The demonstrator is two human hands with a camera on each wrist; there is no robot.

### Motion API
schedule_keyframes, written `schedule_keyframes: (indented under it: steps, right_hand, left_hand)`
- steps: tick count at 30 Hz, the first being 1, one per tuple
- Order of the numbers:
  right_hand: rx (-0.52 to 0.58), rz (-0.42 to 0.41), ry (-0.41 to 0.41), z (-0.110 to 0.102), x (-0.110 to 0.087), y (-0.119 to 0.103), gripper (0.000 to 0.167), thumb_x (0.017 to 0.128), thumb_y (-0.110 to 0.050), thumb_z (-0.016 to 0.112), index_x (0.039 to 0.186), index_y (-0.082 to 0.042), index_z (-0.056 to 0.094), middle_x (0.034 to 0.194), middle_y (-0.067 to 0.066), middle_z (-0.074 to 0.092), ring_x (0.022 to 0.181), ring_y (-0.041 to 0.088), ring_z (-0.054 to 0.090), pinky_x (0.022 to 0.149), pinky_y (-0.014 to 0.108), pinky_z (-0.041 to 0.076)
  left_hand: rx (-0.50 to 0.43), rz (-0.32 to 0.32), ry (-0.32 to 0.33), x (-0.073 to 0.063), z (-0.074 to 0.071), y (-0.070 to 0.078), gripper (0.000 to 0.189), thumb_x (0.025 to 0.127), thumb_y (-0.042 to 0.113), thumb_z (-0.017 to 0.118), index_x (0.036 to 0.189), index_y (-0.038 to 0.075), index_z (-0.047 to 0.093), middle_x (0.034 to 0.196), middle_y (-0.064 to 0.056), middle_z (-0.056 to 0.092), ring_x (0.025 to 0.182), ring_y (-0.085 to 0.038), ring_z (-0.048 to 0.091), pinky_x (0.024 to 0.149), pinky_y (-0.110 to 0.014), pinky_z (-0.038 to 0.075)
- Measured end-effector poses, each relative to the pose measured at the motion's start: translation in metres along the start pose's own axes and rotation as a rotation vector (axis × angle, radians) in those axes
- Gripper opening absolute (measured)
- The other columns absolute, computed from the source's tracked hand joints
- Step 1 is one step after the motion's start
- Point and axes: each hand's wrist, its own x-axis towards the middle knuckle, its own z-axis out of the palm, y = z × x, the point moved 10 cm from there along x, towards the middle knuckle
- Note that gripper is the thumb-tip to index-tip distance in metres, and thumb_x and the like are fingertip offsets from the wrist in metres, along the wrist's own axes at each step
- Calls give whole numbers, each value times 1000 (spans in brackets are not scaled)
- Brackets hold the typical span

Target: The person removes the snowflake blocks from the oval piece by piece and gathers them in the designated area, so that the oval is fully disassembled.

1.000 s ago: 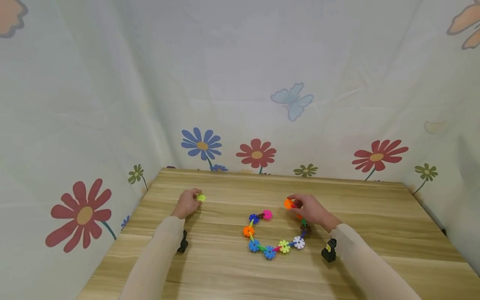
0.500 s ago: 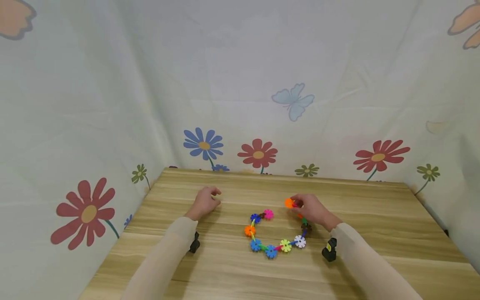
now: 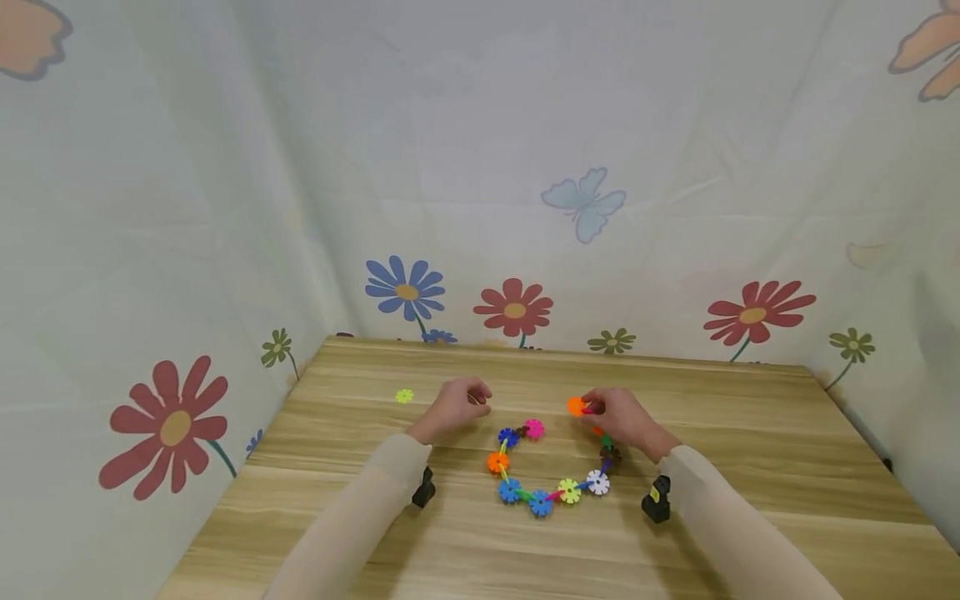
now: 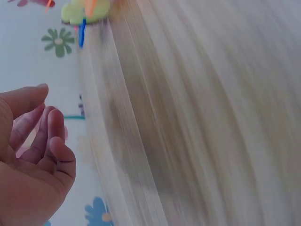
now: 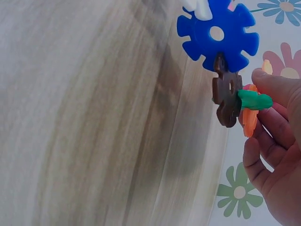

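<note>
A chain of coloured notched plastic snowflake discs curves in an open ring on the table, with a blue disc (image 3: 541, 503) at its near side and a pink disc (image 3: 535, 428) at its far left end. My right hand (image 3: 618, 417) pinches the chain's other end, where an orange disc (image 3: 576, 407) pokes out past the fingertips. In the right wrist view, a blue disc (image 5: 202, 44), a brown disc (image 5: 225, 103) and a green disc (image 5: 254, 100) lead to that hand. My left hand (image 3: 456, 406), fingers loosely bent and holding nothing, hovers left of the pink disc.
A loose yellow-green disc (image 3: 405, 396) lies on the wooden table (image 3: 480, 558), left of my left hand. Behind and beside the table hangs a pale cloth (image 3: 450, 125) printed with flowers and butterflies. Each wrist carries a small black camera (image 3: 657, 500).
My left hand has let go of the yellow-green disc, leaving it on the table, and has moved right toward the chain. The right hand keeps its hold in nearly the same place.
</note>
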Motion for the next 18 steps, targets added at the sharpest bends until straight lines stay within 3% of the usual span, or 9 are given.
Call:
schedule_keyframes:
  steps: [10, 18]
  right_hand:
    - [-8, 20, 7, -2, -1, -1, 28, 83, -17, 74, 104, 1, 68, 87, 3, 68, 76, 14, 61, 68, 31, 52]
    - [0, 10, 32, -3, -2, 0, 25, 83, -19, 74, 99, 0, 69, 86, 3, 69, 74, 14, 63, 68, 31, 53]
  left_hand:
    - [-42, -1, -82, 11, 41, 23, 18, 88, 10, 67, 102, 0, 65, 88, -1, 62, 81, -15, 57, 75, -28, 51]
    - [-50, 5, -126, 11, 59, 47, 23, 89, 13, 66, 107, -2, 65, 93, -2, 64, 85, -16, 60, 78, -30, 51]
